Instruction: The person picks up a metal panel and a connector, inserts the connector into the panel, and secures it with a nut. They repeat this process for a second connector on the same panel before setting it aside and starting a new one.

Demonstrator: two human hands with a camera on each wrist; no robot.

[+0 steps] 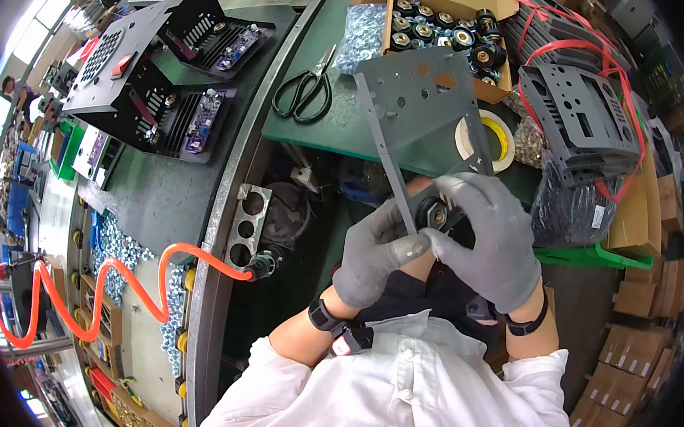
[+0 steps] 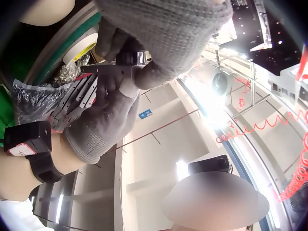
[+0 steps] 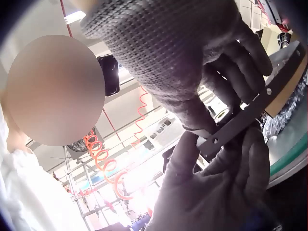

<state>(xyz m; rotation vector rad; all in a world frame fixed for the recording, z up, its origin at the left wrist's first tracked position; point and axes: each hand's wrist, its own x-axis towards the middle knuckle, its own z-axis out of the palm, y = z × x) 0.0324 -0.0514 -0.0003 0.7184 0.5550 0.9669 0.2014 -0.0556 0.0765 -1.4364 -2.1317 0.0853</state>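
Note:
A dark grey metal bracket [image 1: 427, 80] with punched holes and a folded edge strip stands tilted above my lap. My left hand [image 1: 371, 255], in a grey knit glove, grips its near corner between thumb and fingers. Against that end sits a black round part [image 1: 435, 214] with a metal centre. My gloved right hand [image 1: 499, 240] pinches this part, thumb at its near side and fingers curling over. Both thumbs come close together here. From the right wrist view, the bracket's edge [image 3: 255, 101] runs between the two hands, and the left fingers partly hide it.
On the green table lie scissors [image 1: 307, 92], a bag of small hardware [image 1: 362, 36], a tape roll [image 1: 496, 141] and a carton [image 1: 493, 92] of similar round parts. Stacked grey brackets [image 1: 579, 111] stand right. Leftward are black assembled housings [image 1: 122, 71] and a coiled orange hose [image 1: 171, 281].

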